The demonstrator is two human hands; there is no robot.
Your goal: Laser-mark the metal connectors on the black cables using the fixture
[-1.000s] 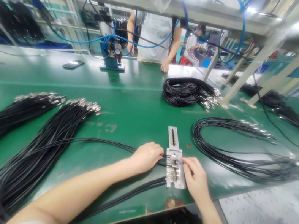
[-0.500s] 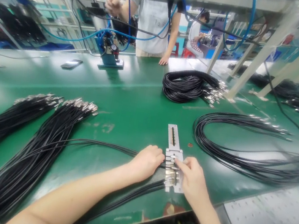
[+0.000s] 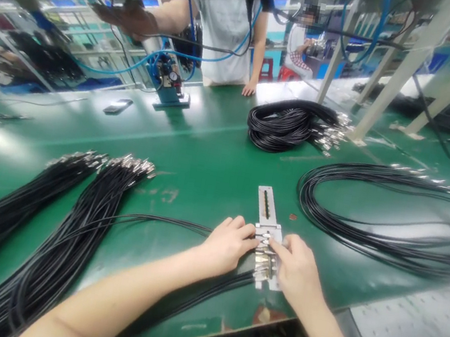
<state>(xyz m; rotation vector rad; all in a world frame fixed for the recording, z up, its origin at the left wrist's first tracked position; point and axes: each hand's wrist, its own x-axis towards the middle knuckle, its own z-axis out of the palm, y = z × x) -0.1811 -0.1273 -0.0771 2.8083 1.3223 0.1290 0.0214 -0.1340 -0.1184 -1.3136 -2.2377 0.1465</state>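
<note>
My left hand (image 3: 231, 246) is closed on thin black cables (image 3: 180, 223) at the left edge of a narrow metal fixture (image 3: 270, 210). These cables run left towards a large bundle. My right hand (image 3: 300, 269) lies at the fixture's right side. One digit reaches over it and its tip presses on a silvery cable end (image 3: 266, 237); the other fingers curl by the edge, partly hidden. Several flat metal terminals (image 3: 264, 261) lie side by side across the fixture. More black cables (image 3: 214, 291) leave its lower left, passing under my left forearm.
Two thick black cable bundles (image 3: 80, 224) lie at left. A coiled bundle (image 3: 278, 125) and a looped one (image 3: 309, 206) are at right. Behind stand a blue press with a gauge (image 3: 168, 83) and a phone-like flat object (image 3: 118, 106). A co-worker (image 3: 230, 41) stands across the table.
The whole view has shifted slightly. My hands stay at the fixture, the left with its fingertips closer over its edge. The co-worker's raised arm has stretched out to the left.
</note>
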